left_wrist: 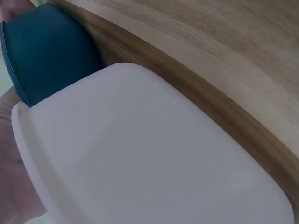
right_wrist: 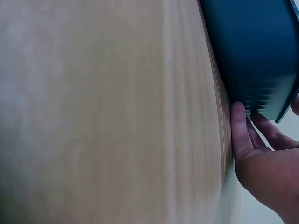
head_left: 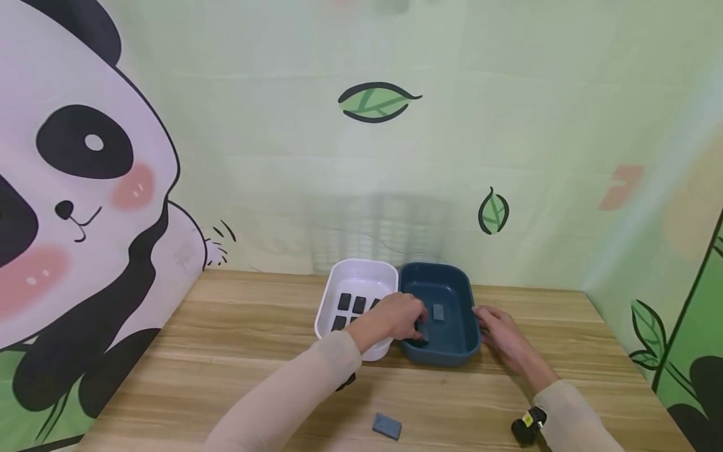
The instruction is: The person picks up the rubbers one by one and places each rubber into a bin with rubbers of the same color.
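Observation:
My left hand reaches over the white bin into the left side of the dark blue bin. Its fingers pinch a small grey-blue rectangular tile, partly hidden by the hand. A similar tile lies on the blue bin's floor, just to the right. At that bin's right side, my right hand touches the outer wall near the rim. Extended fingers rest against the lower wall in the right wrist view. Several black tiles lie in the white bin, some covered by my left forearm.
Another grey-blue tile lies on the wooden table near the front. The bins stand side by side close to the back wall, which has a printed panda. A small black device sits at my right wrist.

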Demonstrator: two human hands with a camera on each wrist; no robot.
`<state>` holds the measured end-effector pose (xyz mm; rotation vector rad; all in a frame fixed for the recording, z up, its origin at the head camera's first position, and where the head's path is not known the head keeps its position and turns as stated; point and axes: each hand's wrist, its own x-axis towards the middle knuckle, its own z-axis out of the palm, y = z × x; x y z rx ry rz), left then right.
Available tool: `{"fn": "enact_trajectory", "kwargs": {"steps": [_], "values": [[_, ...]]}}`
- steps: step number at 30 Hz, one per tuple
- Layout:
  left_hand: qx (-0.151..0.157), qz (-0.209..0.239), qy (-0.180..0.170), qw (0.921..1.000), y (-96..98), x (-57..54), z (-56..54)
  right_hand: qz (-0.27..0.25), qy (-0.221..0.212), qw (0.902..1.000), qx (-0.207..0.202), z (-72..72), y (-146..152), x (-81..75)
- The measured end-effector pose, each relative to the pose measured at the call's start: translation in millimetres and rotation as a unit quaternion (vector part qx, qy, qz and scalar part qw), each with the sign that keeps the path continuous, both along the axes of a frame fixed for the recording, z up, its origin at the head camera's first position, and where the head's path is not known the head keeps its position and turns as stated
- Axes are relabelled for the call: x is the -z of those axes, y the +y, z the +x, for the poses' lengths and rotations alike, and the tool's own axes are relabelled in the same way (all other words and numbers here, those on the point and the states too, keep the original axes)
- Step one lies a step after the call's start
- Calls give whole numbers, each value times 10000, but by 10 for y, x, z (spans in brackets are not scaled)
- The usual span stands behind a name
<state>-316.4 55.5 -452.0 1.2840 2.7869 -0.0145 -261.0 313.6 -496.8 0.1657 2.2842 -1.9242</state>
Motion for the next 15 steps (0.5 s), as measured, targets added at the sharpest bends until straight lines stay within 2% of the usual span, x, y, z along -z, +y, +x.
{"fn": "enact_trajectory", "kwargs": {"steps": [7,15], "values": [[-49,-162,29,9999,26,-21,24,-37,-2,10000,24,-7,5,5],[153,-183,9,9997,27,-17,-13,44,-95,9999,19,-9,9,-8]]}}
